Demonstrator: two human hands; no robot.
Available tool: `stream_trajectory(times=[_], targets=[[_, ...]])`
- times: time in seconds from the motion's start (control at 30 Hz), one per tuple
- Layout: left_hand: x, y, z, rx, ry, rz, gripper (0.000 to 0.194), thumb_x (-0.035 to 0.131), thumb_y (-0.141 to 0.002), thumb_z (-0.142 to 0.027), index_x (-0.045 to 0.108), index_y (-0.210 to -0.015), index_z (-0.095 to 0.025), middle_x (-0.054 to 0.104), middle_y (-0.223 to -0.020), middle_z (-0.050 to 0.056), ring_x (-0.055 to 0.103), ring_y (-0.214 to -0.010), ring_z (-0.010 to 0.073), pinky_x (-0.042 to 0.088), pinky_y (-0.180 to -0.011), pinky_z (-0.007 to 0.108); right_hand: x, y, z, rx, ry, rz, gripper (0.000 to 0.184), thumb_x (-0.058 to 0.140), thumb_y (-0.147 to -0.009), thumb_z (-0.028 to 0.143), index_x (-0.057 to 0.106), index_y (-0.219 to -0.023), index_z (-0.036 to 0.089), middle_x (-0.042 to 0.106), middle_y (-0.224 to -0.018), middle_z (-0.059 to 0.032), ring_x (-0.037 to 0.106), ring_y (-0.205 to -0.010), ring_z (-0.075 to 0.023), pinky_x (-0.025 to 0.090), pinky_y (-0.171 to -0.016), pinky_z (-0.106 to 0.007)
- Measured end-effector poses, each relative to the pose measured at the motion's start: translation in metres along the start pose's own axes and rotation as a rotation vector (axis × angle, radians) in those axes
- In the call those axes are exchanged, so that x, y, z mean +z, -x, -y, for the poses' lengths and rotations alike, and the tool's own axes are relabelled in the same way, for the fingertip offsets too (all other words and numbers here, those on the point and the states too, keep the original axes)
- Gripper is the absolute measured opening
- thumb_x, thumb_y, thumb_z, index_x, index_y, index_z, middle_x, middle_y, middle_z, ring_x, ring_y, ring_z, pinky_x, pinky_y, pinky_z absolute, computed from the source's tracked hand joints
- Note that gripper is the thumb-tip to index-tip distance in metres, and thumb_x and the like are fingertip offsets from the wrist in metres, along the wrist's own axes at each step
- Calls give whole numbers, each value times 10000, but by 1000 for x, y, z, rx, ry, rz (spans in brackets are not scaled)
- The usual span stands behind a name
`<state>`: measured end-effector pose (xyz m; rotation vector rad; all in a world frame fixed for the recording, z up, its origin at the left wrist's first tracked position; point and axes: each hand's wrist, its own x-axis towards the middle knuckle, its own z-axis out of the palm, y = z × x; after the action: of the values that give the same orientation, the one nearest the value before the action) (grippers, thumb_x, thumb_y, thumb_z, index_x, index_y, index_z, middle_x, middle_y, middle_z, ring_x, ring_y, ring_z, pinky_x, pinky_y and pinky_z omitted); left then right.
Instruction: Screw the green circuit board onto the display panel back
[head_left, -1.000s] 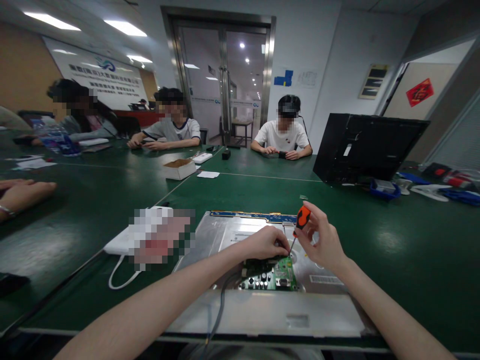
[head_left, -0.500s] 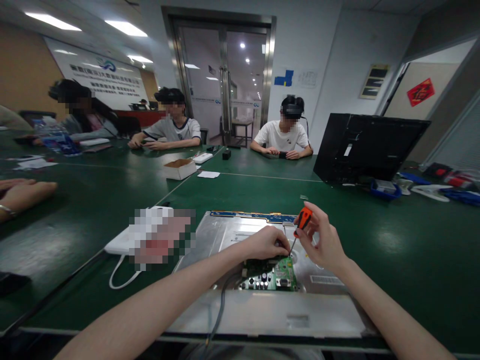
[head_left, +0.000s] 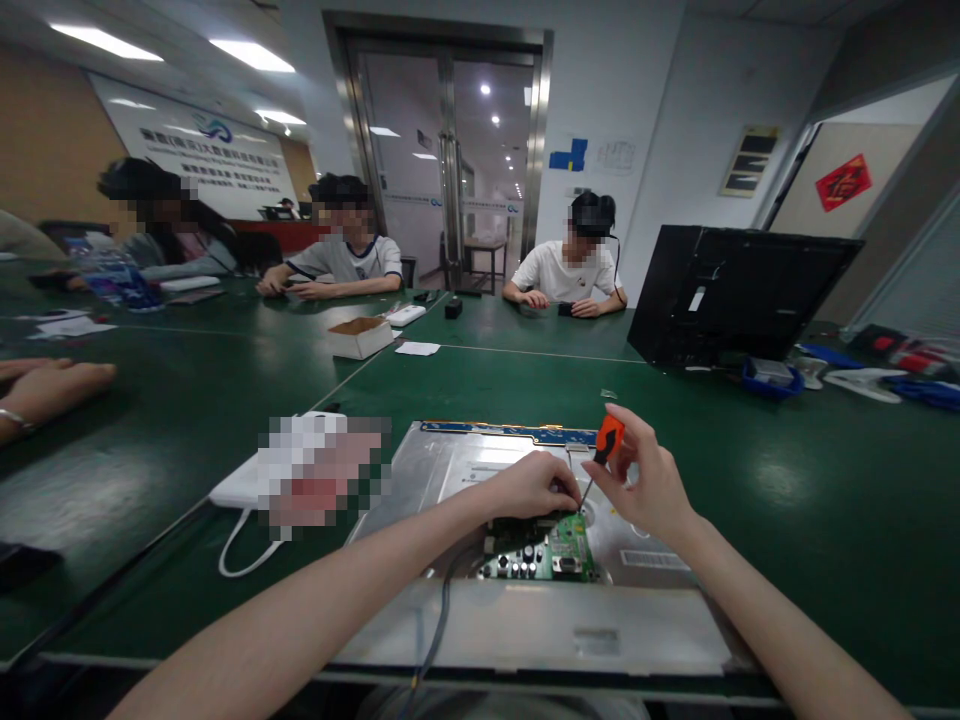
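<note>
My right hand (head_left: 649, 480) grips the orange and black handle of a screwdriver (head_left: 609, 438). Its thin shaft slants down to the top edge of a green circuit board (head_left: 571, 548). My left hand (head_left: 541, 485) is closed beside the screwdriver's tip, thumb and fingers pinched together; what they hold, if anything, is too small to make out. The board lies on the bare metal back of a display panel (head_left: 525, 620), which rests flat on the table. A grey cable (head_left: 444, 610) runs from near the board over the panel's front edge.
A white device (head_left: 244, 485) with a cable lies left of the panel. Beyond are a small open box (head_left: 360, 340) and a black monitor (head_left: 739, 295), with a blue tray (head_left: 772, 378) near it. Co-workers sit across the green table (head_left: 817, 480); another person's hands (head_left: 56, 390) rest at left.
My right fingers have shifted around the screwdriver handle, which has turned slightly. My left hand stays in place. A co-worker opposite has moved one hand a little.
</note>
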<state>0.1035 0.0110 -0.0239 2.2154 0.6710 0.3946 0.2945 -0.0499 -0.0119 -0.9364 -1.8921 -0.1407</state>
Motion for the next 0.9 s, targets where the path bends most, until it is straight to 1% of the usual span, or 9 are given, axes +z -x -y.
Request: stream_trajectory(times=[0.1,0.2,0.3,0.47,0.57,0.7,0.8,0.9], targets=[[0,0,-1,-7,9,-2,96,718,-821,-112,807,-834,-144,755,-782,21,653,-735,143,465,-708,202,-1,-1,3,-11,-29,21,562,547,-971,243,346,-1495,223,568,-636,75,533,-439,-110,427,-435,-199],[0,0,-2,-15,-4,3,88,722,-821,-107,803,-809,-139,745,-765,19,641,-715,135,456,-694,197,-2,-1,4,-9,-36,29,586,535,-961,212,330,-1510,222,611,-687,50,549,-456,-113,436,-435,-205],[0,-1,-1,-20,-20,1,86,725,-823,-119,803,-804,-150,737,-743,8,625,-690,129,450,-676,196,-2,-1,4,2,-32,23,592,554,-949,213,346,-1503,225,603,-679,55,541,-454,-112,439,-440,-209],[1,-1,0,-23,-8,-7,99,715,-817,-126,809,-826,-155,746,-757,11,626,-693,132,457,-682,202,0,1,2,23,-16,5,562,566,-954,242,369,-1480,229,543,-613,88,527,-429,-108,444,-440,-208],[0,-1,0,-14,10,0,101,713,-806,-121,809,-830,-142,754,-773,25,643,-717,147,464,-707,214,1,1,2,27,4,-11,539,600,-957,287,393,-1450,226,516,-591,101,519,-409,-107,419,-414,-200],[-1,-1,-1,-5,6,9,99,714,-807,-126,808,-836,-130,764,-800,43,667,-755,168,466,-715,224,1,0,1,-9,-6,-28,552,645,-956,327,400,-1439,219,492,-585,112,496,-404,-95,389,-405,-184],[-1,0,-1,-16,-6,3,92,716,-817,-121,805,-832,-138,760,-797,35,661,-750,160,459,-708,217,-1,-1,2,-27,-7,-10,549,618,-965,301,384,-1455,220,516,-602,103,506,-411,-95,407,-413,-188],[-1,0,-2,-23,-12,-2,83,724,-812,-106,802,-819,-133,748,-773,26,641,-714,143,452,-698,209,-2,-1,4,-29,-25,15,571,569,-968,251,342,-1491,219,575,-654,69,547,-445,-112,446,-433,-210]])
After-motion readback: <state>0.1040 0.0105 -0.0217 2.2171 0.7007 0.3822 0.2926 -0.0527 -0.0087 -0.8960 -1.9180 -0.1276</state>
